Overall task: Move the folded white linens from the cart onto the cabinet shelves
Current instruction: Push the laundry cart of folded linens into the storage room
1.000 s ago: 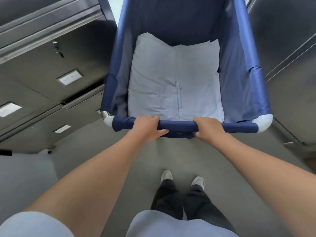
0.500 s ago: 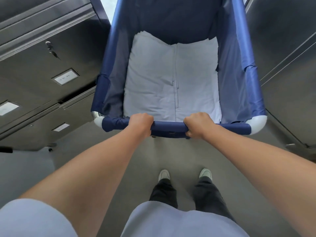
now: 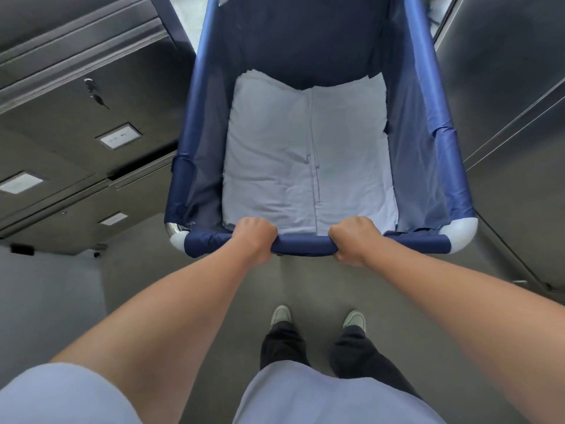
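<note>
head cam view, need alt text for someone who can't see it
Seen from above, a person's left hand and right hand grip the blue padded handle of a blue fabric cart holding folded white linens. Closed grey metal cabinets line both sides of the aisle.

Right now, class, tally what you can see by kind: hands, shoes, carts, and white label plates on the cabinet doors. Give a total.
Hands: 2, left hand and right hand
Shoes: 2
Carts: 1
Label plates: 3
Total: 8
</note>
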The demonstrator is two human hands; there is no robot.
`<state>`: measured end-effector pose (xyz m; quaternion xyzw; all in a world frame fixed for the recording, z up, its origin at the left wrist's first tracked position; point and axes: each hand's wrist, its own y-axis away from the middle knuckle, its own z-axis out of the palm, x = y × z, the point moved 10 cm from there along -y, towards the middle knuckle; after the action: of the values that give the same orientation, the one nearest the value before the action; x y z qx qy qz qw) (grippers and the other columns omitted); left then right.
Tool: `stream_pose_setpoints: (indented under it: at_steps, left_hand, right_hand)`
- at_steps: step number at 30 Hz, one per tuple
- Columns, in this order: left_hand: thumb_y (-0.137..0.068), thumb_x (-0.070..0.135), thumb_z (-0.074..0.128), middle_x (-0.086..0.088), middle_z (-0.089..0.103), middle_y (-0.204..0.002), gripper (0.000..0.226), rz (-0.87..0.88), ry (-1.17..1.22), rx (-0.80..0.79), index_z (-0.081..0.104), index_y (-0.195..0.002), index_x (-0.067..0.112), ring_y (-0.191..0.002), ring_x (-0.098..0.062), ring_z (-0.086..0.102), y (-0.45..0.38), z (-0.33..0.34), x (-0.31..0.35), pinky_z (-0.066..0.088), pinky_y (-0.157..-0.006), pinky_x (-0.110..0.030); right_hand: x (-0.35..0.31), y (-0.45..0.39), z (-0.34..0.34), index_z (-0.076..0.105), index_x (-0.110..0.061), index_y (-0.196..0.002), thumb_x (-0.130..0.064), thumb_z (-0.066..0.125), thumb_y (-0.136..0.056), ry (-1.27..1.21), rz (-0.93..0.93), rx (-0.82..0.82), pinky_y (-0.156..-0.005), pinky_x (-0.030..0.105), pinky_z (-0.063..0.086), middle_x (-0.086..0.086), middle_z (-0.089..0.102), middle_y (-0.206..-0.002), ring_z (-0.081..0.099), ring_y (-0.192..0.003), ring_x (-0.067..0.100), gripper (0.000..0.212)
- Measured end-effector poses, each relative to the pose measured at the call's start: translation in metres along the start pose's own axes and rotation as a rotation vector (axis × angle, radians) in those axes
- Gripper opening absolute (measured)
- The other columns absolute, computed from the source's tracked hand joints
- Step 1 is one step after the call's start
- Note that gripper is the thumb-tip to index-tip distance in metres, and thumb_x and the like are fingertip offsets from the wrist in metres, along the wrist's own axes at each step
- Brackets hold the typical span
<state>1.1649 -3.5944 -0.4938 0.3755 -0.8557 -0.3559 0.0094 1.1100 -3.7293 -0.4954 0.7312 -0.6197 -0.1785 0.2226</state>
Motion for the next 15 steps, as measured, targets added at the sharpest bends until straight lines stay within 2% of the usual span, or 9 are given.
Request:
stream_pose_setpoints:
  at_steps: [2, 4, 7, 9, 11, 15]
  left_hand:
    - [-0.087, 0.015, 0.057, -0.001, 0.066, -0.097, 0.019, 0.012, 0.019, 0.006, 0.066, -0.103, 0.020, -0.089, -0.024, 0.066, -0.002, -0.009, 0.022, 0.039, -0.065, -0.030]
    - [-0.087, 0.015, 0.058, -0.002, 0.062, -0.091, 0.013, 0.017, 0.054, 0.014, 0.063, -0.097, 0.020, -0.085, -0.025, 0.063, -0.004, -0.021, 0.046, 0.042, -0.066, -0.030]
    - [-0.086, 0.016, 0.060, -0.004, 0.065, -0.097, 0.009, 0.012, 0.115, 0.026, 0.053, -0.088, 0.022, -0.091, -0.027, 0.065, -0.007, -0.038, 0.078, 0.042, -0.068, -0.028]
    - [-0.087, 0.017, 0.061, -0.004, 0.065, -0.098, 0.006, 0.009, 0.148, 0.027, 0.059, -0.091, 0.021, -0.092, -0.026, 0.065, -0.012, -0.047, 0.098, 0.042, -0.067, -0.028]
    - [-0.087, 0.020, 0.062, -0.003, 0.064, -0.098, 0.016, 0.006, 0.170, 0.046, 0.066, -0.102, 0.019, -0.090, -0.025, 0.063, -0.020, -0.058, 0.118, 0.042, -0.067, -0.029]
    - [-0.086, 0.020, 0.062, -0.004, 0.067, -0.104, 0.023, 0.026, 0.220, 0.072, 0.068, -0.108, 0.019, -0.097, -0.026, 0.065, -0.032, -0.075, 0.158, 0.042, -0.069, -0.029]
  right_hand:
    - [0.021, 0.010, 0.005, 0.062, -0.019, -0.109, -0.027, 0.058, -0.090, 0.023, -0.001, -0.002, -0.070, 0.029, 0.034, 0.005, 0.067, -0.108, 0.063, -0.097, 0.029, 0.021]
    - [0.046, 0.020, 0.011, 0.062, -0.020, -0.110, -0.028, 0.058, -0.090, 0.045, 0.007, 0.002, -0.070, 0.029, 0.035, 0.004, 0.067, -0.109, 0.063, -0.098, 0.028, 0.022]
    - [0.079, 0.032, 0.018, 0.062, -0.021, -0.108, -0.027, 0.058, -0.089, 0.083, 0.037, -0.011, -0.069, 0.030, 0.036, 0.003, 0.067, -0.108, 0.063, -0.097, 0.026, 0.020]
    - [0.102, 0.040, 0.022, 0.062, -0.021, -0.111, -0.026, 0.060, -0.090, 0.095, 0.079, -0.023, -0.070, 0.030, 0.036, 0.002, 0.066, -0.111, 0.063, -0.101, 0.026, 0.022]
    - [0.126, 0.046, 0.026, 0.062, -0.021, -0.113, -0.027, 0.060, -0.091, 0.100, 0.116, -0.019, -0.072, 0.030, 0.038, 0.002, 0.066, -0.113, 0.063, -0.103, 0.025, 0.023]
    - [0.169, 0.061, 0.039, 0.059, -0.021, -0.115, -0.024, 0.058, -0.093, 0.104, 0.190, -0.021, -0.073, 0.029, 0.039, 0.000, 0.065, -0.116, 0.063, -0.106, 0.023, 0.022]
